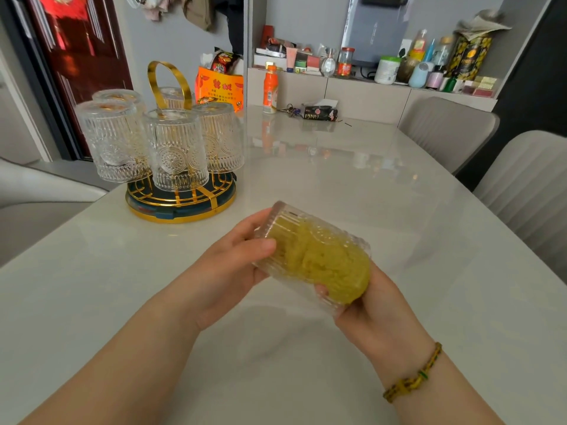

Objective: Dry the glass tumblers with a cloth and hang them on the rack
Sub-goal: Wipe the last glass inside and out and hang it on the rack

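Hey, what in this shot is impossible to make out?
- Head view: right hand fingers, hidden inside the tumbler behind the yellow cloth.
- Rear tumbler on the rack, screened by front glasses and the gold handle.
- Shelf bottle labels, too small to read.

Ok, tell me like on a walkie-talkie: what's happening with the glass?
Left hand grips tumbler. Right hand works yellow cloth inside it. Five tumblers on rack. Path clear.
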